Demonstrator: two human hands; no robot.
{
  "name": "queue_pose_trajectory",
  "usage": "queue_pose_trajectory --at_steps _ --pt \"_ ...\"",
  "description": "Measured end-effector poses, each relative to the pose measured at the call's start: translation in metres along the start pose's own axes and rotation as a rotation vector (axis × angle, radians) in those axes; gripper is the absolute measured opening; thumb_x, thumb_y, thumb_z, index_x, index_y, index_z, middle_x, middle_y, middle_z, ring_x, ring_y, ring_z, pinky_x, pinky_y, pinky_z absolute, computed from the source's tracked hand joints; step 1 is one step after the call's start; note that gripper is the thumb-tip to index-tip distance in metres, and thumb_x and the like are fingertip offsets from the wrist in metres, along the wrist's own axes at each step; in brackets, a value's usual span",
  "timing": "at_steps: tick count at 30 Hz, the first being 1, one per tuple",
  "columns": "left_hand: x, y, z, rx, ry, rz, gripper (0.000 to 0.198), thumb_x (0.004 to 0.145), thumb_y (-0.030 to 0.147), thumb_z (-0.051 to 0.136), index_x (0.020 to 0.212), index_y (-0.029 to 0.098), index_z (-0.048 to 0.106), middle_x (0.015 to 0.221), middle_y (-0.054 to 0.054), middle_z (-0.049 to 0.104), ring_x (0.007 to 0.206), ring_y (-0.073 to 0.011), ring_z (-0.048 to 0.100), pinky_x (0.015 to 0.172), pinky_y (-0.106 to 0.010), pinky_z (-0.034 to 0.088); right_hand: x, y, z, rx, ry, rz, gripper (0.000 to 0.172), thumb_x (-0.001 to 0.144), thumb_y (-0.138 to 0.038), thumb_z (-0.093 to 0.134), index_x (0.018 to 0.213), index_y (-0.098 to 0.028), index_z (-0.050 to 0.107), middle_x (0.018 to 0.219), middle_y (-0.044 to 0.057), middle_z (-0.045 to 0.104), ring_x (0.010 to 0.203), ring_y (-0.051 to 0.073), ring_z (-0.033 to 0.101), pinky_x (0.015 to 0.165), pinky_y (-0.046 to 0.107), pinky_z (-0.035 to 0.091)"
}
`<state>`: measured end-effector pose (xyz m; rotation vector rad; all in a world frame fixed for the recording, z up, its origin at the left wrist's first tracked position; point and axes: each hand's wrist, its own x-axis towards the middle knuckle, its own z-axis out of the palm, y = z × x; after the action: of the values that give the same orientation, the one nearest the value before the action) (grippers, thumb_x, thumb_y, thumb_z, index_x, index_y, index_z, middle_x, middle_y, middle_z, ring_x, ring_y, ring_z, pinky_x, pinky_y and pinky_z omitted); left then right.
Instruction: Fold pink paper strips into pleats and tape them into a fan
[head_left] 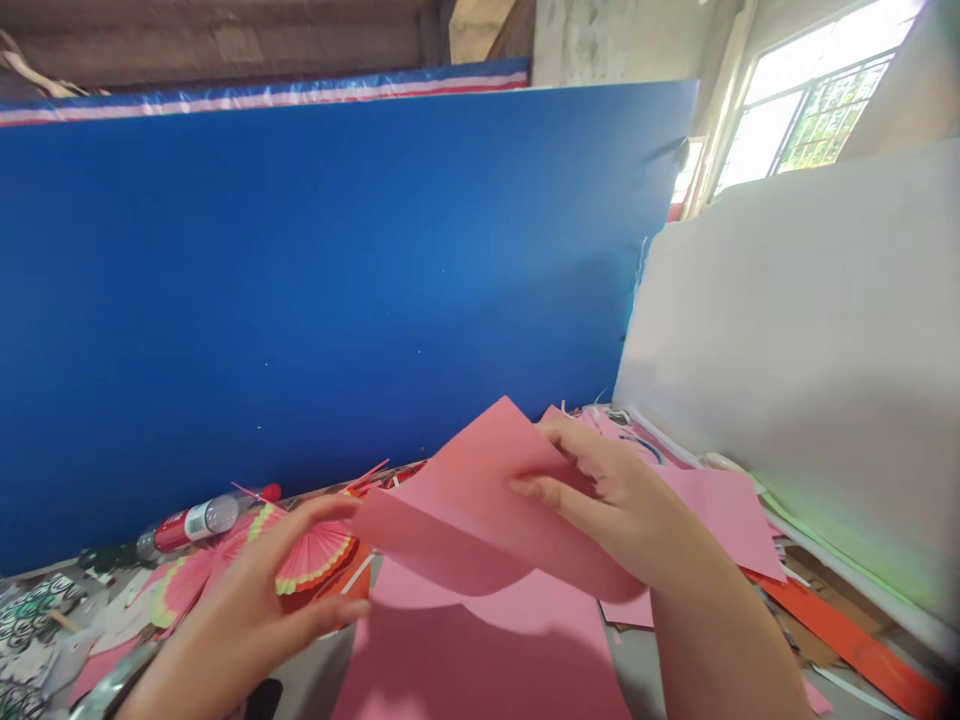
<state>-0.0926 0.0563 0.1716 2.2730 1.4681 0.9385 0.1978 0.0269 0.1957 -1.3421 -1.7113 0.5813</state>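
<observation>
My right hand (600,490) pinches a pink sheet of paper (480,490) near its right side, thumb on the near face and fingers behind. The sheet is raised and bowed, tilted with one corner upward. At its left edge is my left hand (255,590), thumb and fingers spread apart; the fingertips are close to that edge, and whether they touch it I cannot tell. Below the raised sheet another pink sheet (480,660) lies flat on the grey table. Pink and yellow pleated paper fans (315,550) lie beyond my left hand.
A bottle with a red label (187,525) lies at the left by a blue panel (337,300). More pink paper (724,515) and an orange-red strip (855,640) lie at the right, beside a white panel (810,370). Patterned black-and-white material (34,620) lies at the far left.
</observation>
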Motion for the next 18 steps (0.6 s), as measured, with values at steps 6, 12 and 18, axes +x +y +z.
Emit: queue_pose_trajectory --at_steps 6,12,18 --pt "-0.004 0.021 0.01 -0.205 -0.367 0.142 0.023 0.076 0.034 0.065 0.098 0.027 0.068 0.099 -0.003 0.07 0.094 -0.0223 0.065 0.078 -0.025 0.054 -0.001 0.008 -0.006 0.183 -0.168 0.077 0.019 0.082 -0.044 0.057 0.089 -0.027 0.056 0.085 -0.004 0.057 0.076 0.014 0.056 0.06 0.022 0.043" --pt "-0.01 0.031 0.017 -0.368 -0.361 0.057 0.026 0.08 0.036 0.06 0.103 0.026 0.069 0.097 -0.004 0.071 0.083 -0.0201 0.067 0.07 -0.023 0.056 0.004 0.005 0.009 -0.17 0.225 -0.022 0.05 0.084 -0.038 0.056 0.13 -0.039 0.036 0.121 0.0 0.051 0.112 0.021 0.047 0.087 0.036 0.043" --pt "-0.007 0.037 0.016 -0.479 -0.114 -0.274 0.029 0.075 0.047 0.064 0.087 0.021 0.069 0.082 -0.002 0.073 0.074 -0.0171 0.067 0.064 -0.017 0.055 -0.012 -0.01 0.008 -0.33 0.009 -0.304 0.037 0.094 -0.022 0.038 0.126 -0.038 0.044 0.13 -0.004 0.047 0.122 0.012 0.039 0.103 0.031 0.032"
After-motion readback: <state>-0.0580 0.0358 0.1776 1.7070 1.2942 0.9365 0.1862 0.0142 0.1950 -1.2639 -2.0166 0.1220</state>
